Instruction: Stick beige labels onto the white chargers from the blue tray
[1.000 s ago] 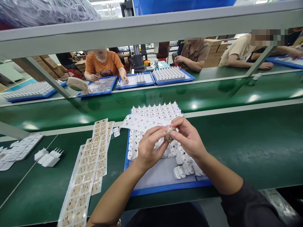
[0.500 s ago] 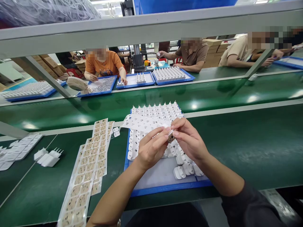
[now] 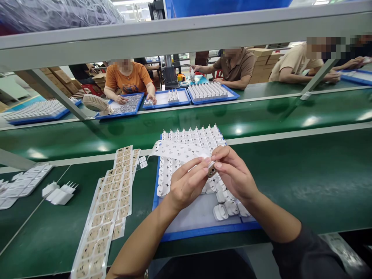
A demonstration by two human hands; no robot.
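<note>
A person's left hand [image 3: 187, 182] and right hand [image 3: 236, 176] meet above a blue-rimmed tray [image 3: 203, 233] of white plugs [image 3: 221, 212], their fingertips pinching one small white-and-brown piece [image 3: 212, 170] between them. To work it well, the left fingers should probably brace it while the right ones press lightly and evenly. Its brown, dark-marked face points down toward the wearer; fingers hide too much to tell its long axis.

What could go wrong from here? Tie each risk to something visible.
The small piece pinched between the left hand and right hand might slip onto the white plugs below. The printed sheet stretches over some plugs, so a hand catching it could drag it and knock them askew.
</note>
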